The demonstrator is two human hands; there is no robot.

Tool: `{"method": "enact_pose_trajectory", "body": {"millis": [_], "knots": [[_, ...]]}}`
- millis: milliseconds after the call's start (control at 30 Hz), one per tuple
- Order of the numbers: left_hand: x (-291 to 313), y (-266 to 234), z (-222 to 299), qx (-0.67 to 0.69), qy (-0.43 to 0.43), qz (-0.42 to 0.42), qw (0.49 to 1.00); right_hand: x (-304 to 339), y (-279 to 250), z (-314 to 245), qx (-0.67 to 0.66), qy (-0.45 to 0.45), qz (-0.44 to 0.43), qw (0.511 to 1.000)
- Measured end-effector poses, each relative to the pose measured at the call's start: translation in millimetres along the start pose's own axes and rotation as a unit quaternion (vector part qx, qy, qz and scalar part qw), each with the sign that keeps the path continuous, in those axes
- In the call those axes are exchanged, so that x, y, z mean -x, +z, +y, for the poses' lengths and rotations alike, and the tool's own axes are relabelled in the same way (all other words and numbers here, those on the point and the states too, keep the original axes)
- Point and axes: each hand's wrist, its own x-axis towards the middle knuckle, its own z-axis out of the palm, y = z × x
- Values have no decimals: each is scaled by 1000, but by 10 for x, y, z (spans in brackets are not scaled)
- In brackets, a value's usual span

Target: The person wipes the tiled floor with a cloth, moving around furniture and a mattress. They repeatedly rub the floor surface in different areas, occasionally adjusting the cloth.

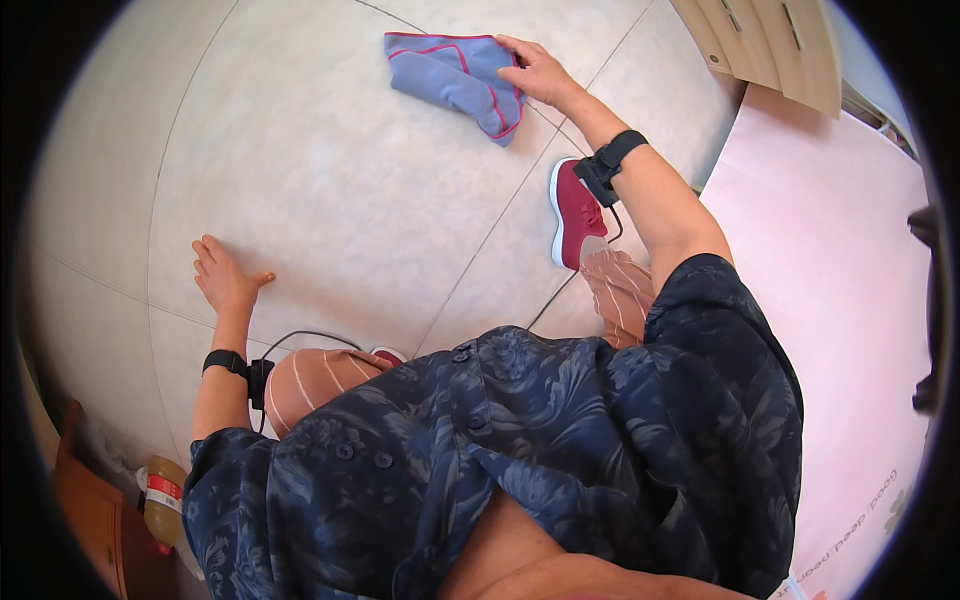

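Right hand (538,72) stretched far forward, fingers curled down over the right edge of a blue cloth (455,75), pressing it onto the tiled floor (330,170). Cloth crumpled and partly folded, trimmed in red along its hem, lying flat near the top of the view, well ahead of the body. Black band (610,160) strapped round the right wrist, a thin cable (560,290) running back from it across the tiles. Left hand (225,275) planted palm down on the floor, fingers spread and thumb out to the side, holding nothing, well apart from the cloth. Second black band (225,362) on the left wrist, also wired. Body bent low, dark blue floral shirt (540,440) filling the lower middle of the view. Striped, rust-coloured trousers (315,375) showing at both knees. Red shoe (578,212) with a white sole set on the floor just beneath the right forearm, between cloth and knee; tip of another red shoe peeking out beside the left knee. Pale pink sheet (830,260) spread along the right side. Light wooden cabinet (770,40) with handles at the upper right. Wooden furniture (95,510) in the lower left corner, a brownish bottle (162,500) with a red-and-white label just beside it.
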Motion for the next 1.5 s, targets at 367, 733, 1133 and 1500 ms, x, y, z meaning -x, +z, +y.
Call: {"method": "enact_pose_trajectory", "body": {"millis": [367,733,1133,1500], "knots": [[-13,119,233,-41,13,-27,999,1215,1667,79,206,-162,33,964],[-245,551,268,-67,8,-56,996,1419,1142,229,37,42,-61,997],[-590,1330,159,-26,24,-41,999,1588,420,2371,-39,182,379,907],[-704,733,-1344,-24,23,9,999,2273,489,2630,-29,627,370,685]]}}
